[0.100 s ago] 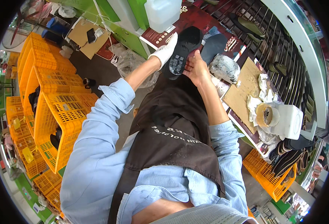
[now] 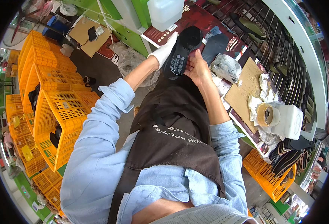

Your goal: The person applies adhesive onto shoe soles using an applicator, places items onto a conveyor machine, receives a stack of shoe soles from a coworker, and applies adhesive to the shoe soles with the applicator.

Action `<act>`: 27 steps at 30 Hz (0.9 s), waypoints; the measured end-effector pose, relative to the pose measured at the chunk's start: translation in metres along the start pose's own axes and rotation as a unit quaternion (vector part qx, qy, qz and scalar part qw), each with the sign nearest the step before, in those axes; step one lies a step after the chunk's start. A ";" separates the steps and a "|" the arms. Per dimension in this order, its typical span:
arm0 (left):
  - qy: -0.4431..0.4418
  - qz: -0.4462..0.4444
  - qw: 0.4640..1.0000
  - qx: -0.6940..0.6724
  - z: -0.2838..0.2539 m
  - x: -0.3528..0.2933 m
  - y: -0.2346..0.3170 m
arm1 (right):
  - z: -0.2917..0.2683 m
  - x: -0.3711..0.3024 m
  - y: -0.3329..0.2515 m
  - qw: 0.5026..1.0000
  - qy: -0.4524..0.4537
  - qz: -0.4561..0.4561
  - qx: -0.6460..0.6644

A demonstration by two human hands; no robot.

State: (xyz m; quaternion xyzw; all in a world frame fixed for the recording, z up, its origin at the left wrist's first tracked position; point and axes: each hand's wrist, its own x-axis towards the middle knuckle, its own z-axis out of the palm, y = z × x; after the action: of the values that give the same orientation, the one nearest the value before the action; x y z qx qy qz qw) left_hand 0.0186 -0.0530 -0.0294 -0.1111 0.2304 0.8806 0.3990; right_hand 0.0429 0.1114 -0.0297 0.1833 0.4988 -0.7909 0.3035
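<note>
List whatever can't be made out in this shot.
All in the head view:
- Some fingers of the gloved left hand: hidden behind the black sole.
- The sole's far face: turned away, hidden by the sole itself.
- Top of the white jug: cut off by the upper edge.
- Dark item inside the orange crate: too shadowed, partly behind the crate's wall.

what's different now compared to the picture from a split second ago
Very little: the camera view has shifted slightly, and the shine on the black shoe sole looks different, perhaps from a small tilt. Nothing was visibly taken hold of or let go; the gloved left hand and bare right hand stay at its sides.
</note>
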 end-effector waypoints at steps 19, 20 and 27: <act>0.197 0.225 0.942 0.150 -0.017 -0.060 -0.070 | 0.008 -0.060 0.047 0.996 -0.075 -0.010 -0.052; 0.178 0.225 0.948 0.135 -0.027 -0.065 -0.073 | 0.017 -0.068 0.046 0.993 -0.091 -0.004 -0.071; 0.240 0.248 0.938 -0.025 -0.050 -0.123 -0.088 | 0.036 -0.062 0.041 0.946 -0.177 -0.032 -0.271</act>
State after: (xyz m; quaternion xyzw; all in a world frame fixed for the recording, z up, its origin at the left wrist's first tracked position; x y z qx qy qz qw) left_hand 0.1659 -0.1076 -0.0544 -0.2683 0.3179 0.9041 0.0978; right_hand 0.1169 0.0840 -0.0055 -0.0647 0.6384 -0.6545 0.3998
